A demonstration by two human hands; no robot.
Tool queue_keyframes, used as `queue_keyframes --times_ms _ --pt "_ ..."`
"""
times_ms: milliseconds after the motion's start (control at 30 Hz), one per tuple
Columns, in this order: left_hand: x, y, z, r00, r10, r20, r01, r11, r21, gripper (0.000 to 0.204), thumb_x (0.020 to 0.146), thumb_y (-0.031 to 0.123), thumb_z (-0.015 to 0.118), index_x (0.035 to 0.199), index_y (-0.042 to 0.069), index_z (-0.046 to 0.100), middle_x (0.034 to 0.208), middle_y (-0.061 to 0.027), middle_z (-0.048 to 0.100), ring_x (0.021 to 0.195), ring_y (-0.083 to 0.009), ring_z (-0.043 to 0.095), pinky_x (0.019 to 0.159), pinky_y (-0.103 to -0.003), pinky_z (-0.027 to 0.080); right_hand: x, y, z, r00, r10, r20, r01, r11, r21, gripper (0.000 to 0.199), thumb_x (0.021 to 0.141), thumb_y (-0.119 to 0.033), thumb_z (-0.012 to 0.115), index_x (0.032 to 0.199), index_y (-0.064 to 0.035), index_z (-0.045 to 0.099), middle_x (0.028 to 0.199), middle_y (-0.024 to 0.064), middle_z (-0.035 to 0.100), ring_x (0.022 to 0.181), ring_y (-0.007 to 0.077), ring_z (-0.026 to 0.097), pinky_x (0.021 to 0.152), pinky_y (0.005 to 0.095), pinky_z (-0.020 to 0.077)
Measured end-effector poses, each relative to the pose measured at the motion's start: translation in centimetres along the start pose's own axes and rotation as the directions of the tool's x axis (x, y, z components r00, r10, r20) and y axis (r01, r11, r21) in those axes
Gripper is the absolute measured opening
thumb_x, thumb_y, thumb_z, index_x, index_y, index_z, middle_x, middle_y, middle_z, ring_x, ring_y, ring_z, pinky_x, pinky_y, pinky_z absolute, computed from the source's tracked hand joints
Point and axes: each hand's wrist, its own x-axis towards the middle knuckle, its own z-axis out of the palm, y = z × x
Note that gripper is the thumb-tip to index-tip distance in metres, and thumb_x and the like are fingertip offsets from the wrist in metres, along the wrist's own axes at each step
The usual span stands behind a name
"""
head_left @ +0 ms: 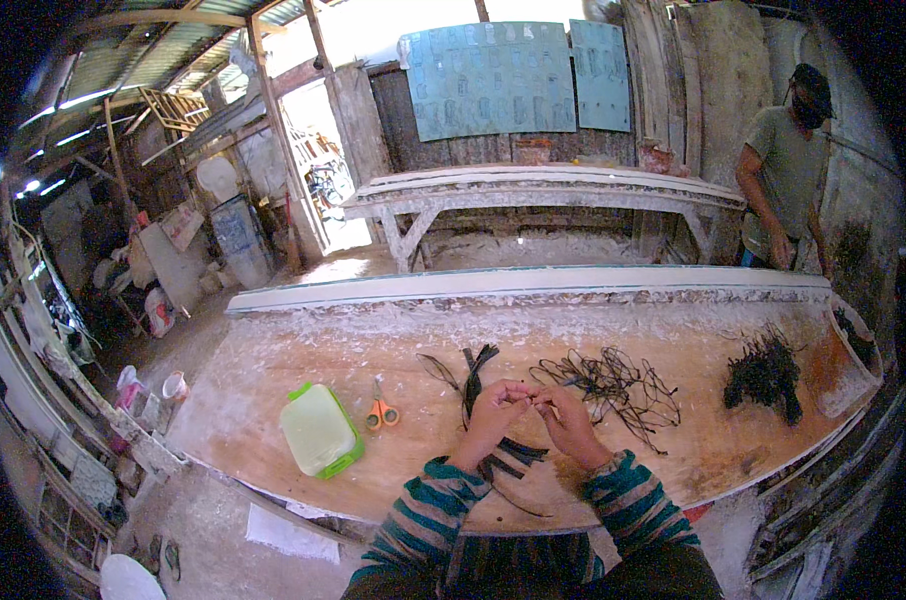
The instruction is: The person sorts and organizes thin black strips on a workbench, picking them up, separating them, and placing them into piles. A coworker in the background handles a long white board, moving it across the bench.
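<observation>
My left hand (495, 413) and my right hand (565, 415) meet fingertip to fingertip above the wooden table, both pinched closed. A thin dark cord seems to pass between them; its details are too small to make out. Under and beside my left hand lies a bundle of flat black strips (518, 455), with more ends fanning out beyond the wrist. Just right of my right hand spreads a loose tangle of thin black cords (623, 390). Orange-handled scissors (381, 410) lie left of my left hand, beside a container with a pale lid and green clips (320, 430).
A dark fibrous heap (765, 378) lies on the table's right, near a tipped whitish bucket (853, 360). A long white board (533, 284) runs along the table's far edge. Behind it stands a second whitish table (553, 178). Another person (788, 170) stands at the far right.
</observation>
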Motion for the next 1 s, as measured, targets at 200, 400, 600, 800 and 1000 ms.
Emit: queue_keyframes --times_ms 200,400,600,800,1000 --pt "0.1 -2.0 1.0 0.985 0.168 -0.024 -0.161 0.97 0.179 0.016 0.08 0.0 0.056 0.095 0.005 0.056 0.081 -0.0007 0.056 0.073 -0.0089 0.052 0.065 -0.02 0.043 -0.5 0.5 0.4 0.954 0.301 0.004 -0.296 0.935 0.194 0.004 0.086 -0.005 0.053 0.087 -0.0019 0.051 0.082 0.0043 0.056 0.077 0.0119 0.053 0.071 0.0263 0.0446" --pt "-0.4 -0.7 1.6 0.966 0.247 -0.072 -0.231 0.957 0.174 0.016 0.08 0.001 0.056 0.096 0.003 0.055 0.084 -0.0058 0.056 0.074 -0.013 0.055 0.065 -0.026 0.047 -0.6 1.6 0.7 0.902 0.419 0.104 -0.409 0.751 0.519 0.009 0.089 -0.013 0.051 0.086 -0.0044 0.052 0.08 0.0012 0.055 0.071 0.0083 0.05 0.067 0.0227 0.0423" --pt "-0.3 -1.9 1.0 0.964 0.267 0.014 -0.253 0.896 0.366 0.02 0.078 0.002 0.059 0.097 0.003 0.056 0.087 -0.0106 0.058 0.075 -0.0199 0.057 0.066 -0.031 0.048 0.2 0.3 -0.5 0.818 0.476 0.324 -0.532 0.411 0.74 0.008 0.088 -0.012 0.051 0.089 -0.005 0.055 0.081 0.0005 0.057 0.072 0.0083 0.051 0.068 0.0222 0.0429" --pt "-0.3 -0.7 0.4 0.855 0.485 0.185 -0.51 0.719 0.472 0.02 0.076 0.002 0.059 0.095 0.007 0.058 0.083 -0.0101 0.058 0.079 -0.0267 0.056 0.07 -0.035 0.045 0.5 -0.1 -1.0 0.776 0.494 0.393 -0.584 0.328 0.743 0.008 0.087 -0.011 0.052 0.091 -0.005 0.056 0.081 -0.0005 0.057 0.07 0.0069 0.052 0.063 0.0199 0.0416" --pt "-0.2 -0.3 0.3 0.781 0.557 0.282 -0.613 0.598 0.516 0.023 0.073 0.0 0.056 0.094 0.009 0.059 0.077 -0.0095 0.055 0.073 -0.0289 0.053 0.066 -0.038 0.043 0.1 1.2 -0.7 0.743 0.524 0.417 -0.623 0.313 0.717 0.006 0.087 -0.01 0.052 0.089 -0.0062 0.056 0.079 -0.0018 0.056 0.068 0.0067 0.052 0.059 0.0193 0.0407"
